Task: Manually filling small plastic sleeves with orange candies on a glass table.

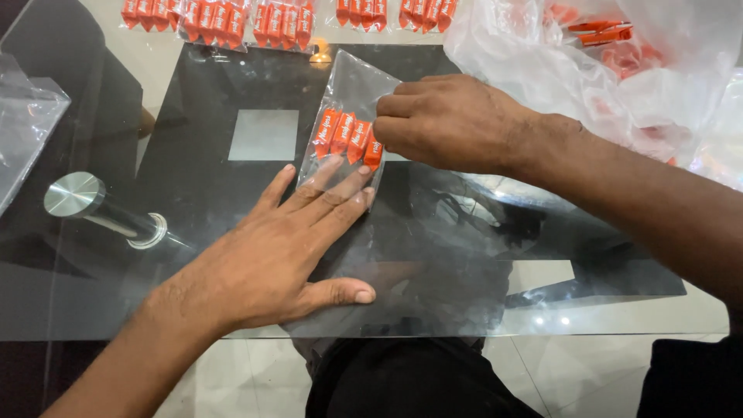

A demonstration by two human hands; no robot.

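Your left hand [267, 259] is lying flat on the glass table [464, 255], fingers spread, and their tips are pressing down the near end of a small clear plastic pouch [350, 128]. Your right hand [449, 120] is coming in from the right with its fingers curled tight together, and it is pinching the rightmost of four orange wrapped candies [348, 138] sitting side by side inside that pouch. The pouch is lying near the middle of the table, just beyond your left fingertips, and its open far end is pointing away from you.

Along the far edge, filled pouches of orange candies [232, 22] are lining up in a row. To your right, a big crumpled clear bag [611, 73] is holding more loose orange candies. A round metal table fitting [75, 193] is showing through the glass on your left, and another clear plastic bag [23, 124] is resting at the left edge.
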